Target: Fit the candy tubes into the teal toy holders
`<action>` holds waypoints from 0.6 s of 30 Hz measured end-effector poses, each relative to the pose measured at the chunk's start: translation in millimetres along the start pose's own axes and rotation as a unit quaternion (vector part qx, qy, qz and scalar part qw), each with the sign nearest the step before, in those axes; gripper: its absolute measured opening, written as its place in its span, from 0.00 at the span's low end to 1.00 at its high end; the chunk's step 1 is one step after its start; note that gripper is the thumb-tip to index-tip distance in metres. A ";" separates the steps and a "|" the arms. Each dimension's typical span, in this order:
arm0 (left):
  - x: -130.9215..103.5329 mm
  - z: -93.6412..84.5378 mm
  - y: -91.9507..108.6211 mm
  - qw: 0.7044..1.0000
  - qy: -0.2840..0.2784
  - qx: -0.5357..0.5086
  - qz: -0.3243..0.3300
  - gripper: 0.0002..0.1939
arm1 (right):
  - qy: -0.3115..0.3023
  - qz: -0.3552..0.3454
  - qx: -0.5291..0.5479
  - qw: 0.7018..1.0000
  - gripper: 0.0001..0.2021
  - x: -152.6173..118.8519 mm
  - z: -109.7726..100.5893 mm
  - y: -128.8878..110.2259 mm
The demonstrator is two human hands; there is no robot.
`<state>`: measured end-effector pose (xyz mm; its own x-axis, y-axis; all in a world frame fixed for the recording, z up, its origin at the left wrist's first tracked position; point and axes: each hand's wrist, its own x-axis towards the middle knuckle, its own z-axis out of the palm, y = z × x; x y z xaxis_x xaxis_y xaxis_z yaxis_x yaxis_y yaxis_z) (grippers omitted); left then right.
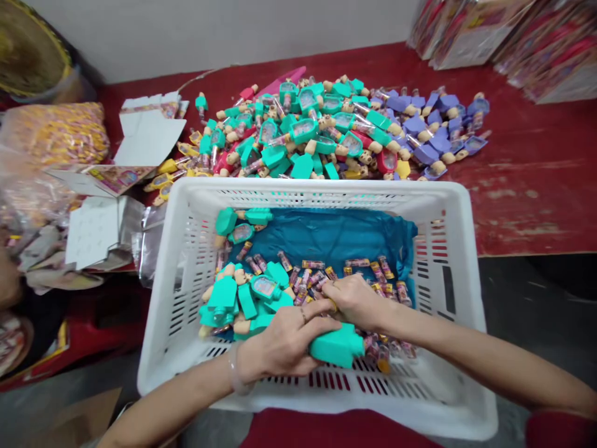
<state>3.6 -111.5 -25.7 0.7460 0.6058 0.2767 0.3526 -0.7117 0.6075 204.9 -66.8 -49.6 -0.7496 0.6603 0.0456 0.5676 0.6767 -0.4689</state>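
Note:
My left hand (290, 336) is closed round a teal plastic toy (338, 346), shaped like a small bottle with a short neck pointing right. Close against it, my right hand (354, 301) is closed with its fingertips pinched together. A bit of yellow shows between the two hands; what the right fingers hold is mostly hidden. Under both hands, small clear tubes (313, 265) with printed labels and yellow caps lie scattered in a white plastic basket (466, 298). More teal toys with beige ends (224, 295) are heaped at the basket's left side.
Behind the basket, a big heap of teal, purple, red and yellow toys (303, 130) covers part of the red table (527, 186). Blue plastic sheeting (326, 233) lines the basket. Folded white cards (149, 134) and a filled bag (69, 134) lie left; packaged goods (482, 31) stand back right.

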 end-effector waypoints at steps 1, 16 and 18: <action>0.2 -0.2 0.5 1.000 -0.007 0.012 0.014 0.23 | -0.022 0.002 0.014 1.000 0.05 -0.6 -1.3 -1.4; -3.1 -3.4 0.8 0.993 0.063 0.086 0.043 0.22 | -0.062 0.017 0.093 0.994 0.08 -1.0 -13.3 0.0; -3.0 -3.0 4.7 0.993 0.050 0.101 0.026 0.21 | -0.070 0.025 0.061 0.995 0.06 -1.9 -15.1 0.1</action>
<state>1.4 -115.6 -21.4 0.7091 0.5920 0.3831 0.4286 -0.7933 0.4324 211.5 -63.1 -36.4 -0.7666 0.6344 -0.0991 0.5655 0.5939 -0.5723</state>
